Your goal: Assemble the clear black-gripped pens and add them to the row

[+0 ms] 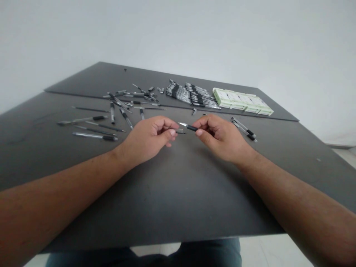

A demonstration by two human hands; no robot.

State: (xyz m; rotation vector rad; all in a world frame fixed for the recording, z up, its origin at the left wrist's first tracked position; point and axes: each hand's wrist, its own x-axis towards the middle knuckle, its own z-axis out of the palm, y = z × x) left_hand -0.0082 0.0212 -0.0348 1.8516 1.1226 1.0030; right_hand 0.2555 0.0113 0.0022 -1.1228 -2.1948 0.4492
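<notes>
Above the middle of the table, my left hand (152,136) pinches a thin dark pen refill (182,132) between thumb and fingers. Its narrow end sticks out to the right, and most of its length is hidden by the hand. My right hand (224,138) is closed on a pen part with a black grip (191,128), its pale pointed end turned left toward my other fingertips. The two held pieces come close together; whether they touch I cannot tell. Just right of this hand lie a few clear pens with black grips (244,129).
Loose pens, barrels and refills (94,136) lie scattered on the left of the dark grey table (178,196). Rows of black-gripped pens (179,92) are grouped at the back, beside green and white boxes (241,101). A seam crosses the tabletop, and a white wall stands behind.
</notes>
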